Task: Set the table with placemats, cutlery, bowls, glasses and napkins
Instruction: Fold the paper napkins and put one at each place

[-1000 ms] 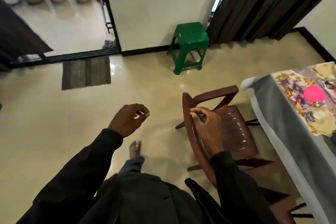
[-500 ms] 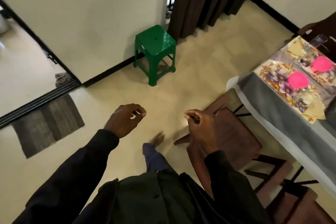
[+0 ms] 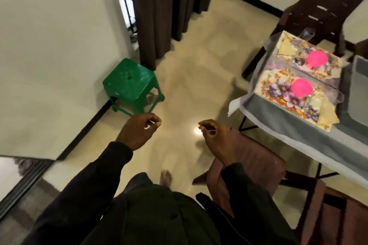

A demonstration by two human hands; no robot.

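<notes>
Left hand (image 3: 139, 133) and right hand (image 3: 215, 139) hang loosely curled, nothing visible in either. The nearer floral placemat (image 3: 278, 89), pink bowl (image 3: 301, 87) and napkin (image 3: 326, 114) lie on the desk (image 3: 298, 131), right of and beyond the right hand. Risk: the brown chair (image 3: 254, 161) beneath that hand obstructs approach, and a reach across it may snag the overhanging tablecloth (image 3: 239, 103).

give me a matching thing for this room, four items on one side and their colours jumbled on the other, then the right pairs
Things:
1 stool
2 near bowl
3 curtain
4 near napkin

Colours:
a dark brown
b pale yellow
c green
d pink

Pairs: 1-c; 2-d; 3-a; 4-b
</notes>
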